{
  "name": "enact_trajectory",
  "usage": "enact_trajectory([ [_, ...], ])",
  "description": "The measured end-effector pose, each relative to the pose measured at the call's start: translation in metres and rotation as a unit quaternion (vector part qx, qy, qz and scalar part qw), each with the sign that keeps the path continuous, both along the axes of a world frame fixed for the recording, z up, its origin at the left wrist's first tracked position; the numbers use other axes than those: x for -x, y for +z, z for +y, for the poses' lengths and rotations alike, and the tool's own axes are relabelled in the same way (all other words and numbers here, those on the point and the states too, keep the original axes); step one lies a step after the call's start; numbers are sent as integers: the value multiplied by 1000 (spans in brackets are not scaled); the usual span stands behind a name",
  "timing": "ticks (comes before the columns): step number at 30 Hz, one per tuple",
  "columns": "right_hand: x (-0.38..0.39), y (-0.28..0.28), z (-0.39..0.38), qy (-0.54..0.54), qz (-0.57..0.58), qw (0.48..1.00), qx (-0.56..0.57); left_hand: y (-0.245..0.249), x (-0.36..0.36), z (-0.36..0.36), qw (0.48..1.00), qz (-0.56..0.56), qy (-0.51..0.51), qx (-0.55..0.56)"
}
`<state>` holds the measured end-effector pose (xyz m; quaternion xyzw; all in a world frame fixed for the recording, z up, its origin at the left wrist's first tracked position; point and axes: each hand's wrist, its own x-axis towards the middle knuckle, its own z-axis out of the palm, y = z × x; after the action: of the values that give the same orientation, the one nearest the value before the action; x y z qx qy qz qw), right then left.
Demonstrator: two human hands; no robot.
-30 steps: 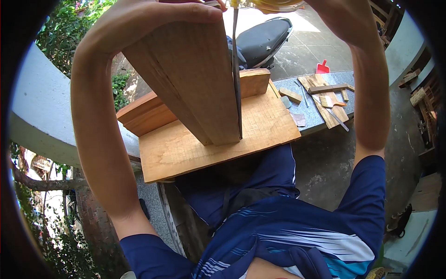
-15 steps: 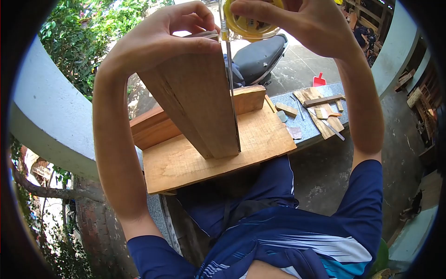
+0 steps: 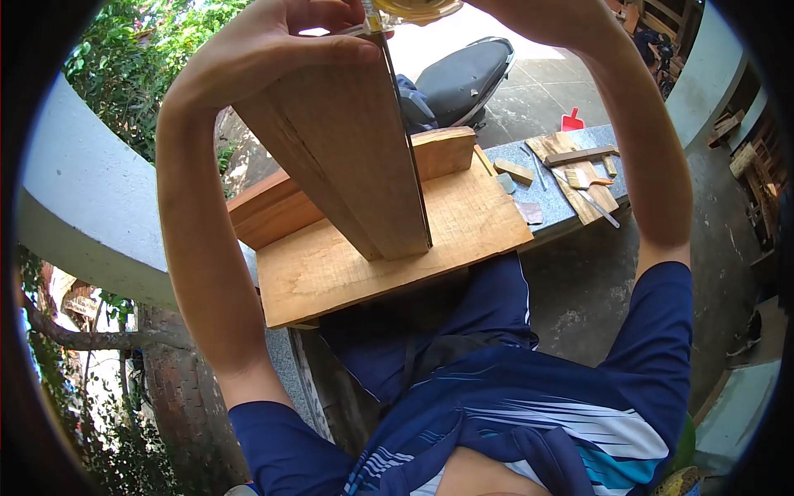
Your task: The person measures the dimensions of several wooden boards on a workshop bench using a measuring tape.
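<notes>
A tall wooden board [image 3: 339,157] stands upright on a flat wooden panel [image 3: 347,285]. My left hand [image 3: 302,41] grips the board's top end, thumb on the near face and fingers behind. A yellow tape measure [image 3: 418,8] is at the top edge of the view, beside the board's top, its blade [image 3: 405,132] running down the board's right edge to the panel. Of my right hand [image 3: 529,10] only the part near the wrist shows, right of the tape measure; its fingers are cut off by the frame.
A reddish wooden strip [image 3: 447,153] stands along the panel's far edge. On the stone bench [image 3: 542,198] at the right lie a brush [image 3: 583,178], wood blocks [image 3: 514,171] and a thin board. Beyond are a motorbike seat [image 3: 463,83] and a red dustpan [image 3: 571,121].
Both hands and the tape measure have shifted up and slightly left in the view, so my right hand's fingers are now out of frame. The board and panel also appear slightly higher.
</notes>
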<state>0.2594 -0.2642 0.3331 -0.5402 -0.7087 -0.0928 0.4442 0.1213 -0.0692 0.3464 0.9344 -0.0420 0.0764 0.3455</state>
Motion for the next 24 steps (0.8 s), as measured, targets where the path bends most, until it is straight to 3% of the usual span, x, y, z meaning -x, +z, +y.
enact_trajectory([
  [6,-13,-12,14,-31,-50,997,-54,-1,0,5,997,-1,-68,34],
  [9,-2,-3,0,-80,-92,992,-42,-6,-11,15,998,-13,-30,-49],
  [11,1,-7,-8,-64,-24,996,-49,-4,-5,4,995,-33,-25,-87],
  [13,-13,-15,-18,-88,-61,992,-65,-10,-5,8,987,-83,-15,-139],
  [14,-14,-23,-25,-86,-22,992,-85,-10,1,14,985,-67,10,-157],
  [15,-16,-25,-39,-166,-35,981,-94,-3,11,3,982,-54,36,-175],
  [16,-38,-32,-51,-209,26,973,-99,-6,17,0,975,-66,49,-205],
  [18,-50,-33,-84,-244,57,967,-46,-10,28,-7,957,-88,77,-265],
  [24,-79,-94,-144,-290,206,931,-85,-22,27,6,959,-156,66,-227],
])
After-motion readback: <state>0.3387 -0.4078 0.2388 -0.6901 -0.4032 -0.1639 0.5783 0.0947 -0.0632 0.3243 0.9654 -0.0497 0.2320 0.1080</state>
